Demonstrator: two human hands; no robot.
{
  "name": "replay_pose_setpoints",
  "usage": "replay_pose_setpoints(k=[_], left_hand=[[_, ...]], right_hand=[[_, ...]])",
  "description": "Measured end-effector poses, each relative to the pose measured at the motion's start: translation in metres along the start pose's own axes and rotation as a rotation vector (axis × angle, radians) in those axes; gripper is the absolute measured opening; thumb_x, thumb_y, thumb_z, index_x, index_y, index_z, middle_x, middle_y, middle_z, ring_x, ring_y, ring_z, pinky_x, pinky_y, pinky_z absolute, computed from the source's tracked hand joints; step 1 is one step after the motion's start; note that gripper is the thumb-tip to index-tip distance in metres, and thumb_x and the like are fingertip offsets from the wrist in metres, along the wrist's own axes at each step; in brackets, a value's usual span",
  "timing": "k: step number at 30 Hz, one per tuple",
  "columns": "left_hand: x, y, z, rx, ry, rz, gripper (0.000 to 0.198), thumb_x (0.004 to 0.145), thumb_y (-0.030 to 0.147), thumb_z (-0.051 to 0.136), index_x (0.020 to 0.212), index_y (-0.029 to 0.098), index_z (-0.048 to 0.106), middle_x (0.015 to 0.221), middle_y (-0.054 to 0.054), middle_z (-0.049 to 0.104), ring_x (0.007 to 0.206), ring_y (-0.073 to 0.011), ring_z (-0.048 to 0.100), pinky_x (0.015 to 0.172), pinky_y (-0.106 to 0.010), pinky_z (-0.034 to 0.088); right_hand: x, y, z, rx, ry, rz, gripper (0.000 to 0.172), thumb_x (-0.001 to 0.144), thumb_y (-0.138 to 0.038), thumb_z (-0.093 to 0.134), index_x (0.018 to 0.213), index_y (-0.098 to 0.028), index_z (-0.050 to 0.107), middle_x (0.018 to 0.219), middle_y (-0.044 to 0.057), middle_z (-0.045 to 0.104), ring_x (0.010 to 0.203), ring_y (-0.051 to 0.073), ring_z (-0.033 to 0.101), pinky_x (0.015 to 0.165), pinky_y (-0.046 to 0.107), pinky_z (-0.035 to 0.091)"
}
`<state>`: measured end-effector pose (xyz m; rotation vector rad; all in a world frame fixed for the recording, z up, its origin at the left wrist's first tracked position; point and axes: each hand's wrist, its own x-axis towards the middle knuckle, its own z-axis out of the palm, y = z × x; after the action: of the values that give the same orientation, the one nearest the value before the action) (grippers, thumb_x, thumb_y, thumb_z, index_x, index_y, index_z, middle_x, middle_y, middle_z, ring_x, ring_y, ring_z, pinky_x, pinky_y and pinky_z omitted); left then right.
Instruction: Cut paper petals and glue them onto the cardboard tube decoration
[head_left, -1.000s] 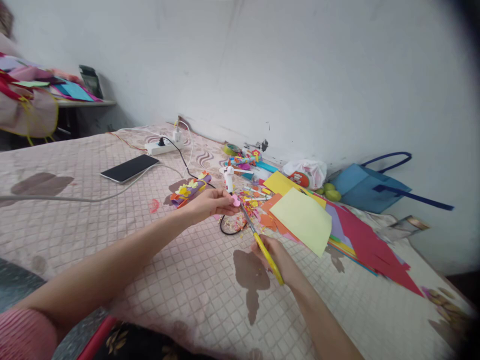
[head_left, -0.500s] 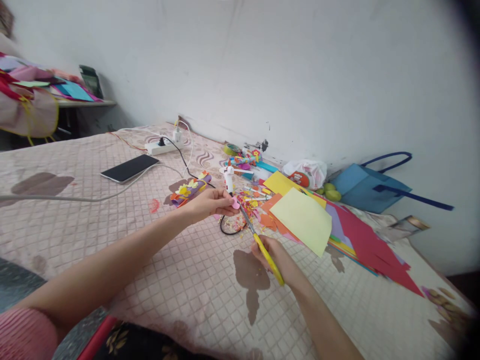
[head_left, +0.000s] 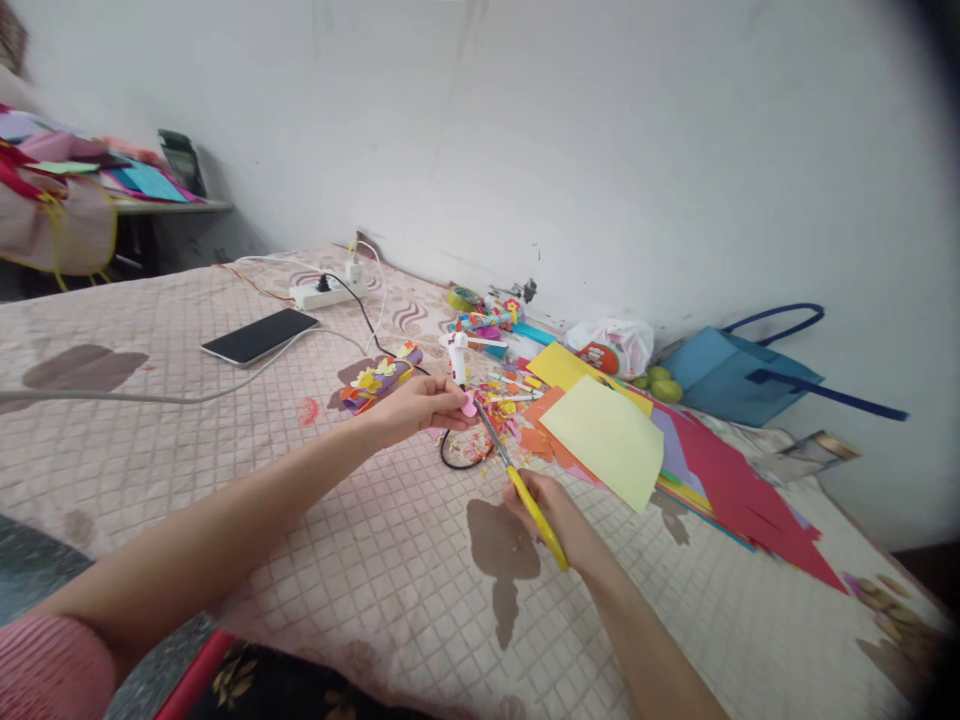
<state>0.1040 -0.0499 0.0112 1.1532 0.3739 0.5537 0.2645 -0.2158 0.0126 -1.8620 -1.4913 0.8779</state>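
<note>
My left hand (head_left: 420, 404) pinches a small pink paper piece (head_left: 470, 403) above the quilted bed cover (head_left: 225, 450). My right hand (head_left: 559, 520) grips yellow-handled scissors (head_left: 525, 490), whose blades point up and left and meet the pink piece. Both hands hover near the middle of the bed, just left of a pile of coloured paper sheets (head_left: 607, 435). Small paper scraps (head_left: 499, 405) lie under the scissor tips.
A black phone (head_left: 259, 335) and a white power strip (head_left: 326, 292) with cables lie at the back left. A paper flower bundle (head_left: 379, 382), a glue gun (head_left: 457, 358), a white plastic bag (head_left: 615, 345) and a blue bag (head_left: 731, 375) sit along the wall.
The pink piece and scissor blades have shifted very slightly; otherwise both hands stay in place.
</note>
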Motion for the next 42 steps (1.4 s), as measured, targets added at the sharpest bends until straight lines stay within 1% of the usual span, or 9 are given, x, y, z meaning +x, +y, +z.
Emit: replay_pose_setpoints(k=[3, 8, 14, 19, 27, 32, 37, 42], left_hand=[[-0.001, 0.001, 0.001, 0.001, 0.003, -0.004, 0.017, 0.072, 0.024, 0.067, 0.073, 0.011, 0.056, 0.078, -0.006, 0.069, 0.073, -0.0128, 0.066, 0.077, -0.027, 0.051], [-0.001, 0.003, 0.002, 0.022, 0.013, -0.006, 0.016, 0.071, 0.022, 0.068, 0.072, 0.011, 0.056, 0.076, -0.006, 0.069, 0.071, -0.0121, 0.065, 0.072, -0.024, 0.052], [0.000, 0.003, 0.001, 0.043, -0.012, 0.003, 0.016, 0.071, 0.023, 0.068, 0.072, 0.011, 0.057, 0.077, -0.005, 0.068, 0.073, -0.0124, 0.065, 0.073, -0.024, 0.052], [0.000, 0.002, 0.000, 0.045, -0.017, 0.004, 0.017, 0.070, 0.024, 0.069, 0.072, 0.012, 0.057, 0.077, -0.005, 0.068, 0.073, -0.0117, 0.065, 0.074, -0.024, 0.051], [0.000, 0.001, -0.001, 0.017, 0.004, 0.012, 0.017, 0.070, 0.023, 0.069, 0.071, 0.012, 0.056, 0.076, -0.004, 0.067, 0.075, -0.0129, 0.065, 0.076, -0.025, 0.051], [-0.001, 0.003, 0.001, 0.025, 0.017, -0.011, 0.019, 0.071, 0.027, 0.068, 0.075, 0.011, 0.057, 0.078, -0.005, 0.068, 0.072, -0.0117, 0.065, 0.075, -0.025, 0.051], [-0.001, 0.002, 0.000, 0.043, 0.008, -0.022, 0.020, 0.068, 0.025, 0.071, 0.074, 0.011, 0.057, 0.080, -0.006, 0.068, 0.077, -0.0146, 0.066, 0.075, -0.026, 0.051], [0.000, 0.001, 0.000, 0.047, 0.000, -0.019, 0.020, 0.070, 0.024, 0.070, 0.074, 0.011, 0.056, 0.079, -0.006, 0.068, 0.074, -0.0135, 0.066, 0.075, -0.025, 0.051]], right_hand=[[0.000, 0.001, 0.000, -0.026, -0.006, -0.006, 0.020, 0.073, -0.032, 0.048, 0.059, -0.019, 0.042, 0.044, -0.007, 0.034, 0.039, 0.007, 0.032, 0.039, 0.019, 0.026], [0.002, 0.008, 0.002, -0.084, 0.029, -0.030, 0.023, 0.075, -0.035, 0.049, 0.060, -0.019, 0.041, 0.048, -0.006, 0.037, 0.042, 0.007, 0.034, 0.039, 0.019, 0.026], [0.003, 0.010, 0.002, -0.099, 0.029, -0.044, 0.024, 0.077, -0.037, 0.048, 0.062, -0.018, 0.044, 0.052, -0.005, 0.040, 0.045, 0.007, 0.035, 0.040, 0.018, 0.028], [0.003, 0.013, 0.001, -0.074, 0.022, -0.025, 0.021, 0.074, -0.033, 0.051, 0.062, -0.017, 0.047, 0.053, -0.004, 0.040, 0.046, 0.007, 0.035, 0.040, 0.018, 0.028], [0.003, 0.012, -0.001, -0.092, 0.024, -0.026, 0.021, 0.075, -0.034, 0.050, 0.062, -0.017, 0.049, 0.054, -0.003, 0.042, 0.047, 0.008, 0.037, 0.041, 0.018, 0.029], [0.005, 0.016, 0.001, -0.107, 0.057, -0.043, 0.022, 0.074, -0.035, 0.051, 0.063, -0.017, 0.049, 0.054, -0.003, 0.044, 0.046, 0.008, 0.037, 0.041, 0.019, 0.029], [0.006, 0.018, 0.002, -0.108, 0.059, -0.044, 0.022, 0.075, -0.036, 0.050, 0.063, -0.017, 0.048, 0.051, -0.004, 0.041, 0.044, 0.007, 0.035, 0.038, 0.018, 0.028], [0.006, 0.019, 0.004, -0.141, 0.058, -0.072, 0.024, 0.076, -0.037, 0.049, 0.062, -0.017, 0.045, 0.053, -0.004, 0.039, 0.045, 0.007, 0.034, 0.038, 0.017, 0.027]])
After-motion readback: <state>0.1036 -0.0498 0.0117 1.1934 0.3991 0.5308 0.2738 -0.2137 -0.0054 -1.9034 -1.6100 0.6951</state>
